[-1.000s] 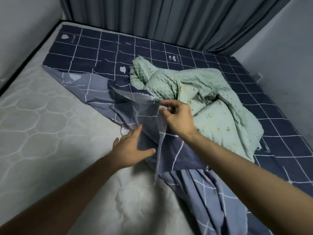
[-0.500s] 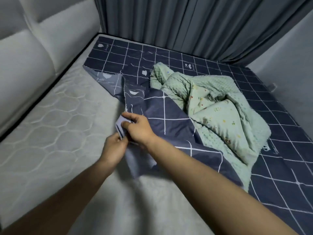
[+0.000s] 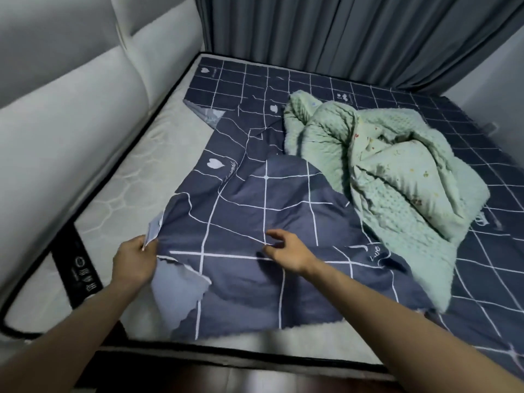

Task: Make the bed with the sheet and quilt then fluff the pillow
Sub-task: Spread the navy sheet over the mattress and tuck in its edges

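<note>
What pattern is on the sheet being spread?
Dark navy with a white grid and small white hearts, paler underside; the sheet shows in the head view.

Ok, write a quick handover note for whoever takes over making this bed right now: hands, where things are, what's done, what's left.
Left hand: pinches the near-left corner of the navy grid sheet.
Right hand: open, fingers relaxed, just above the sheet's middle; contact unclear.
Sheet: spread over the right and far side; its left edge lies short, rumpled, with bare mattress showing along the headboard side and at the near edge.
Green quilt: bunched in a heap on the sheet, right of centre.
Pillow: none in view.
Done: sheet partly laid.
Left: pull the sheet over the bare mattress, smooth it, spread the quilt, fluff the pillow.
</note>
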